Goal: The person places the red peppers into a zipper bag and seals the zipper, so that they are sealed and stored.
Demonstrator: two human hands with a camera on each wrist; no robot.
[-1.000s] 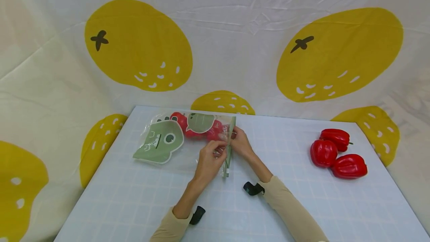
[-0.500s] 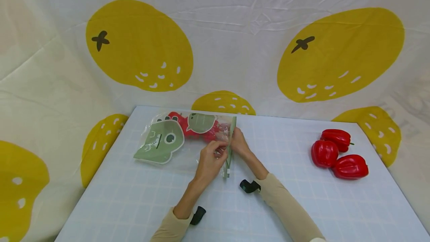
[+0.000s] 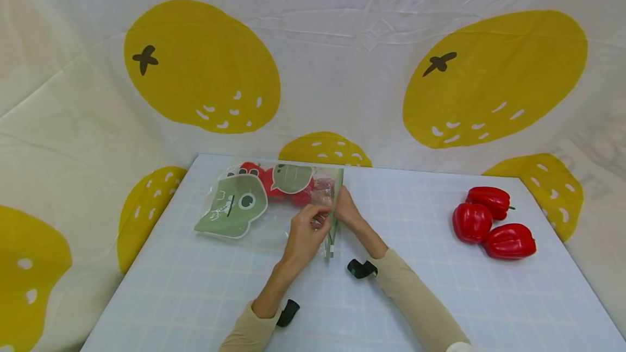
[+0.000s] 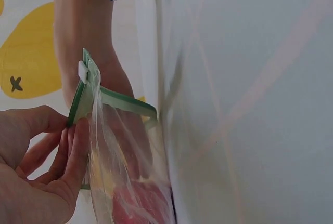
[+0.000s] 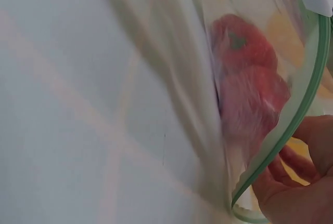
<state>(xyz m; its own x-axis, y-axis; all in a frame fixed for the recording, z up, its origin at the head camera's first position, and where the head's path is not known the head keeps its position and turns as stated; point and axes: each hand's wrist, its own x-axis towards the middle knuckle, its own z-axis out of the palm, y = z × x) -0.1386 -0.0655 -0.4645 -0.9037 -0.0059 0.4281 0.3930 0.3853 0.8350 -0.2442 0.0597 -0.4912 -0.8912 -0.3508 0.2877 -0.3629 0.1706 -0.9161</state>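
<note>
A clear zip bag (image 3: 274,227) with green printed monster faces lies on the table, its green-edged mouth toward the right. Red bell peppers (image 3: 300,197) show through its film; the right wrist view shows two peppers (image 5: 242,42), one with a green stem spot. My left hand (image 3: 305,232) pinches the green zip edge (image 4: 78,99) between thumb and fingers, holding the mouth apart. My right hand (image 3: 344,205) reaches in at the mouth. Through the film its fingers (image 3: 323,192) look stretched toward the nearest pepper; whether they touch it is unclear.
On the right side of the table (image 3: 401,221) three loose red bell peppers (image 3: 494,224) lie grouped together. A white zip slider (image 3: 332,250) sits at the bag edge's near end. Behind the table hangs a white cloth (image 3: 337,69) with yellow fruit prints.
The peppers in the bag have shifted left, deeper inside. My right hand's fingers have moved further into the mouth. My left hand stays on the edge.
</note>
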